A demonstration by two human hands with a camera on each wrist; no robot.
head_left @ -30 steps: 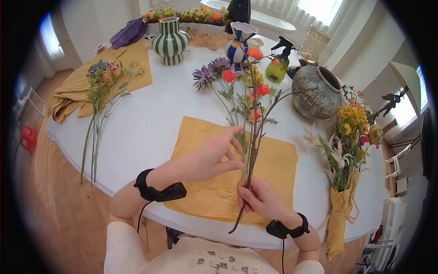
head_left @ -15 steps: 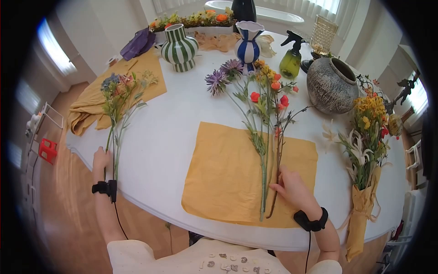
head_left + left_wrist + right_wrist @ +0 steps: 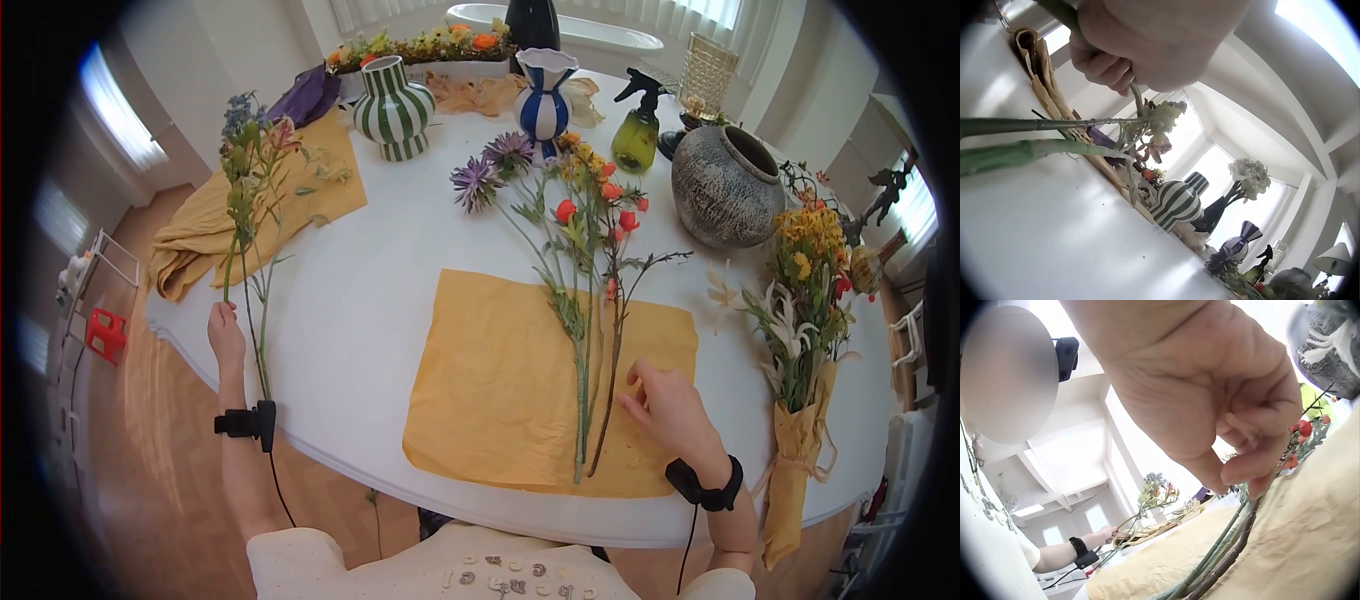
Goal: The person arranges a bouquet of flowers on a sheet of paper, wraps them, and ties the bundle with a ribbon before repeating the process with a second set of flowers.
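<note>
At the table's left edge my left hand (image 3: pixel 227 338) grips the green stem of a blue artificial flower (image 3: pixel 242 120), its head raised over brown paper. More loose stems (image 3: pixel 1035 153) lie beside that hand on the tabletop. My right hand (image 3: pixel 672 405) is just right of a dark twig (image 3: pixel 612 400), fingers loosely bent and holding nothing. Beside the twig lie green flower stems (image 3: pixel 580 420) with purple asters (image 3: pixel 476 186) and red blooms (image 3: pixel 627 220), all across a sheet of yellow-brown wrapping paper (image 3: pixel 490 380).
A paper-wrapped bouquet (image 3: pixel 795 440) lies at the right. Farther back stand a green-striped vase (image 3: pixel 393 110), a blue-striped vase (image 3: pixel 545 105), a spray bottle (image 3: pixel 637 130) and a grey pot (image 3: pixel 728 190). Folded brown paper (image 3: pixel 190 235) lies at the far left.
The right hand has laid the twig down by the other stems and let go, drawing right. The left hand has moved to the left group, gripped a stem and lifted its flower.
</note>
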